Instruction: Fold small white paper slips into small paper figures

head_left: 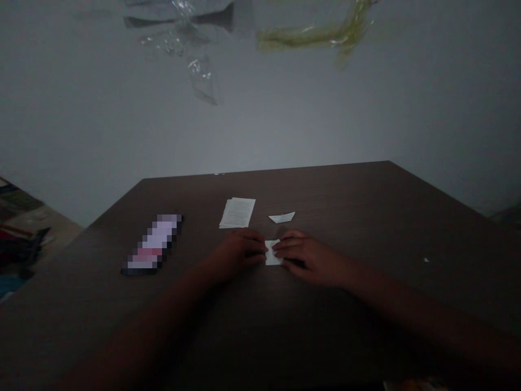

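A small, folded piece of printed white paper [270, 257] lies on the dark table in front of me, between my two hands. My left hand [240, 251] holds its left edge, with fingers and thumb curved toward the paper. From the other side, my right hand [311, 255] has its fingertips on the right part of the sheet and holds it against the table. Part of the paper is hidden under the fingers. Just beyond it sits a small folded paper boat [282, 218], apart from both hands.
A stack of printed paper sheets [238, 212] lies beyond my left hand. Farther left is a phone [152, 244] with a blurred screen. A tiny white scrap [426, 259] rests at the right. The brown table [345, 190] meets a wall [285, 119] with tape on it.
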Tool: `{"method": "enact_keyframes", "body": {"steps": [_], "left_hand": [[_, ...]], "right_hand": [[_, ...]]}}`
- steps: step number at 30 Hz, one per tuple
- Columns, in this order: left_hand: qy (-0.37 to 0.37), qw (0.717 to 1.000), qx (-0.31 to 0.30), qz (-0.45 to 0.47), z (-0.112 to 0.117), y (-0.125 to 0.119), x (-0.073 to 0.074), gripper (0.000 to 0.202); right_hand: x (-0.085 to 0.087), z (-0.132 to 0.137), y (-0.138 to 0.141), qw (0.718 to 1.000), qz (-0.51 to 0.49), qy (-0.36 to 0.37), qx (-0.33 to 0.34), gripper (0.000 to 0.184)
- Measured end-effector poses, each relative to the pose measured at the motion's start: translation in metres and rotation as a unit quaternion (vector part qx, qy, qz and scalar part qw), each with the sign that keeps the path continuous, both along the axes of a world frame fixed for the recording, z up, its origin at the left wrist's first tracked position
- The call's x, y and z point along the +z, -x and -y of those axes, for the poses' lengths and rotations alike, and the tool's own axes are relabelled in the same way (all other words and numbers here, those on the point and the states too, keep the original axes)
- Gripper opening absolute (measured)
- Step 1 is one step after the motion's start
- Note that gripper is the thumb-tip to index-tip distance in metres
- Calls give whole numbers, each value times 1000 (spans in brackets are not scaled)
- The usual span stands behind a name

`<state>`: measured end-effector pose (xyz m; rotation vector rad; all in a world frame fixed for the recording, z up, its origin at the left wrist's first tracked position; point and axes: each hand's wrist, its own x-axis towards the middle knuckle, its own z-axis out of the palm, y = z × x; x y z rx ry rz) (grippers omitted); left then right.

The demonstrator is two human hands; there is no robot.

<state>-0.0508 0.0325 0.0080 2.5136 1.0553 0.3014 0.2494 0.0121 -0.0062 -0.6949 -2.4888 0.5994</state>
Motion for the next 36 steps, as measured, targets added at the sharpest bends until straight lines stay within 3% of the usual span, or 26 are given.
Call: {"method": "enact_keyframes", "body": {"steps": [9,22,36], "left_hand": [[-3,1000,-19,8,-3,-1,0,19],[26,998,-16,48,-2,4,-1,25],[10,995,-73,72,-6,5,-1,17]], "right_hand": [[-4,1,-2,999,34,-29,4,35],[3,7,-1,998,53,-32,-4,33],[4,8,2,997,68,-40,-11,33]]}}
